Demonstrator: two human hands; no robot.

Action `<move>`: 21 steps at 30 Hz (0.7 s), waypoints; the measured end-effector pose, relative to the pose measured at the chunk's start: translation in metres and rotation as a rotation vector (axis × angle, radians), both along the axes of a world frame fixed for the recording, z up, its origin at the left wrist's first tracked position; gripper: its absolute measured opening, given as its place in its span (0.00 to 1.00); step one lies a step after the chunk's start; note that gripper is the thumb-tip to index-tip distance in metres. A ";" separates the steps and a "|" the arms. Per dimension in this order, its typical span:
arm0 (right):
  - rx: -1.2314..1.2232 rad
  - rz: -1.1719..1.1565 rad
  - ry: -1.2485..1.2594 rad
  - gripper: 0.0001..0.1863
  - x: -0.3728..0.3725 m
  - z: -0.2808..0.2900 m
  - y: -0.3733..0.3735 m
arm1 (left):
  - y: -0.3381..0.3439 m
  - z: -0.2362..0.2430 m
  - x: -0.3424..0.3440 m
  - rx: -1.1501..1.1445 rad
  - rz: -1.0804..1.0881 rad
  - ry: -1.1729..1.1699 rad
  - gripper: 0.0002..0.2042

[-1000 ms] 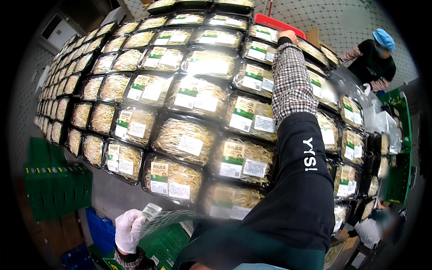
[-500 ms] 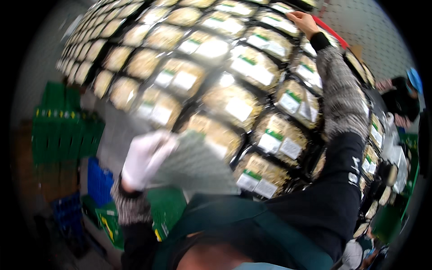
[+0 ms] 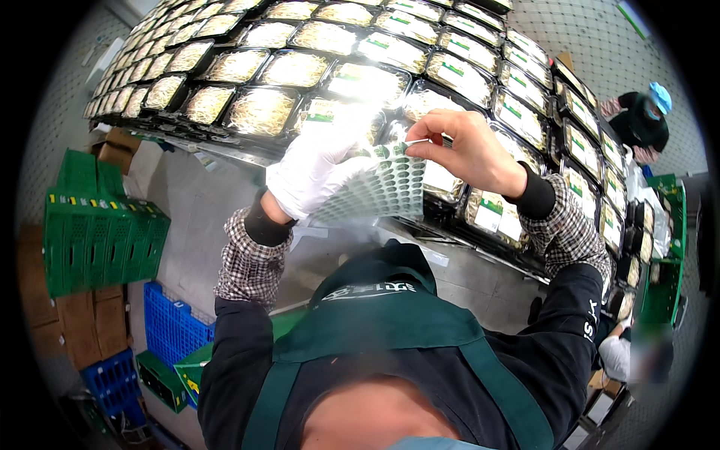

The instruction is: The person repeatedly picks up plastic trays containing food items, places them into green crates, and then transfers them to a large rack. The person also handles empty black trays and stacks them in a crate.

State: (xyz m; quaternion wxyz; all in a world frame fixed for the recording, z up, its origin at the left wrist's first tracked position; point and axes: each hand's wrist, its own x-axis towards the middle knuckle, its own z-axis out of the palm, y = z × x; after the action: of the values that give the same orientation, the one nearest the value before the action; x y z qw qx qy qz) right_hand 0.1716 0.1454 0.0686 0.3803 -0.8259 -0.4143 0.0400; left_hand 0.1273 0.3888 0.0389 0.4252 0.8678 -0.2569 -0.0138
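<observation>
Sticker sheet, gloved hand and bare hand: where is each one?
sticker sheet [image 3: 390, 187], head view, middle of the sheet.
left hand [image 3: 315, 176], head view, back of the white glove.
right hand [image 3: 469, 154], head view, back of the hand.

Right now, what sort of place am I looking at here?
Likely a food packing room. Long rows of clear trays of pale sprouts with labels cover the table. The left hand, gloved, holds a sheet of green stickers while the right hand pinches one at its top edge. Green crates are stacked on the floor.

A sheet of small green stickers [image 3: 390, 184] sits between the gloved left hand [image 3: 315, 174] and the bare right hand [image 3: 469, 154]. Beyond both hands spread rows of clear sprout packs [image 3: 300, 67], those right of the right hand bearing green-and-white labels [image 3: 491, 210].
</observation>
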 end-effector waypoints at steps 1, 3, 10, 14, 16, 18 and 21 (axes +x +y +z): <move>-0.039 -0.004 0.039 0.10 -0.005 0.002 0.000 | 0.007 -0.001 0.002 -0.008 -0.081 0.013 0.11; -0.060 -0.002 -0.053 0.13 -0.006 0.002 0.002 | 0.012 0.004 0.004 0.047 -0.129 0.075 0.11; -0.214 0.084 -0.437 0.11 -0.011 0.016 0.014 | 0.005 0.008 0.014 0.123 -0.237 -0.108 0.07; -0.033 0.084 -0.526 0.09 -0.014 0.006 0.002 | -0.004 0.006 0.029 0.078 -0.302 0.085 0.08; -0.021 0.088 -0.467 0.10 -0.008 -0.003 -0.008 | -0.016 0.015 0.038 0.074 -0.301 0.383 0.08; -0.013 0.047 -0.480 0.09 0.001 -0.012 -0.018 | -0.026 0.004 0.049 0.067 -0.294 0.382 0.07; 0.026 -0.002 -0.363 0.07 0.014 -0.021 -0.033 | -0.041 0.000 0.063 -0.007 -0.313 0.481 0.10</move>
State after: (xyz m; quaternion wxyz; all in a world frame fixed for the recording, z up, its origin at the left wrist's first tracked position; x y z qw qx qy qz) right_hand 0.1860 0.1126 0.0472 0.3098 -0.8151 -0.4757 -0.1157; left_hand 0.1900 0.3475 0.0385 0.4698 0.7879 -0.2795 -0.2836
